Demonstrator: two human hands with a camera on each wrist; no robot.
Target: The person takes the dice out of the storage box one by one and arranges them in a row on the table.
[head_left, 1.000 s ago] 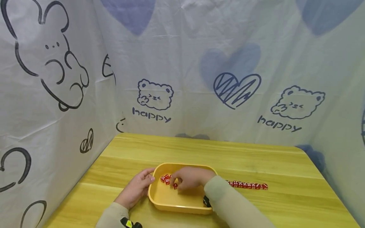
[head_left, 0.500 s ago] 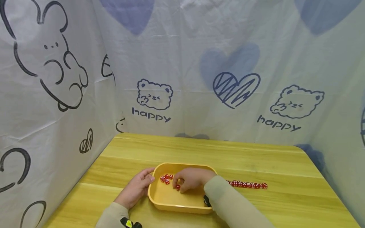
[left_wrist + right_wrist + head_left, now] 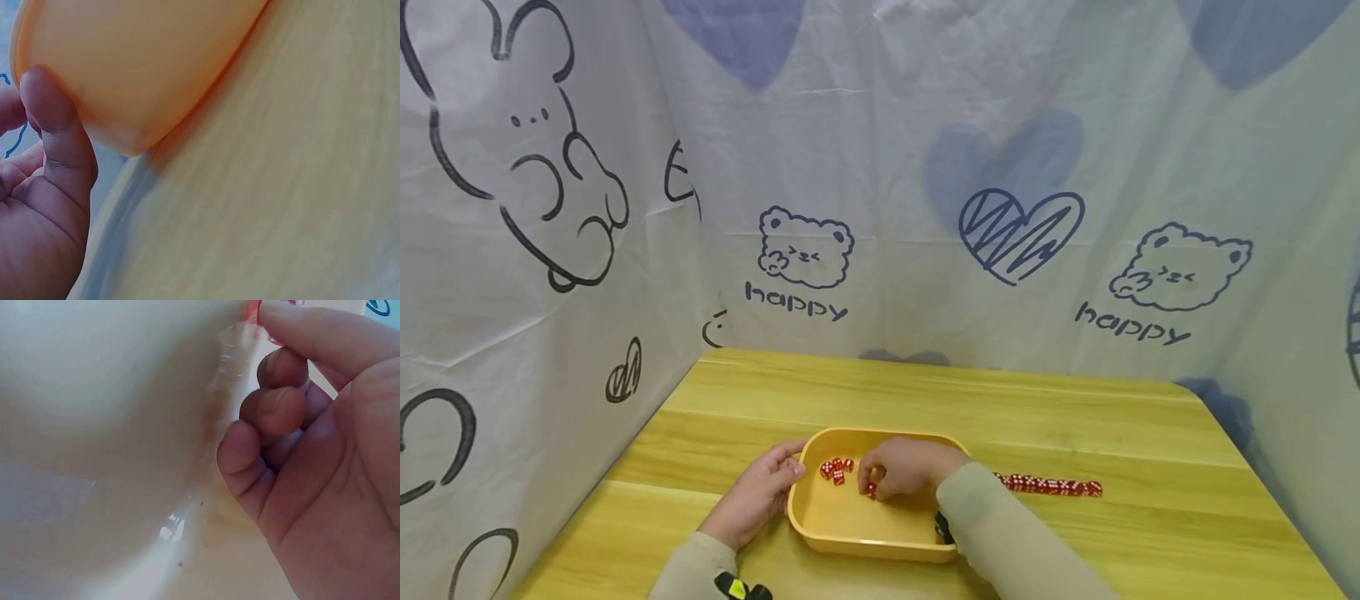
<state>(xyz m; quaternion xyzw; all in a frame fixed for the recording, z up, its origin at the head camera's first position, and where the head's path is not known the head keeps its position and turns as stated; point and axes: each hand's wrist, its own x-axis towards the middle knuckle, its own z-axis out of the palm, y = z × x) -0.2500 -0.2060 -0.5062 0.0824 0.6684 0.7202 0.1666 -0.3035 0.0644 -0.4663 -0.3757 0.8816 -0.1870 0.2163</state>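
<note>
A yellow plastic tub [image 3: 850,543] stands on the table, its left rim pinched by my left hand [image 3: 758,492]. In the left wrist view the thumb [image 3: 53,112] lies against the tub's wall, the other fingers curled behind. My right hand [image 3: 910,467] reaches down inside the tub and pinches a red die [image 3: 871,490] between thumb and fingertips. The right wrist view shows a sliver of that red die [image 3: 252,311] at the thumb tip, the other fingers curled. To the left of it in the tub lie several loose red dice [image 3: 838,477] with white pips.
A straight row of red dice [image 3: 1052,486] lies on the wood-grain table [image 3: 1075,417] right of the tub, its left end hidden by my right sleeve [image 3: 1000,525]. White printed cloth [image 3: 895,292] hangs behind the table and along its sides.
My right hand has drawn the pinched die slightly right, away from the loose dice. The left hand has stayed at the tub's rim.
</note>
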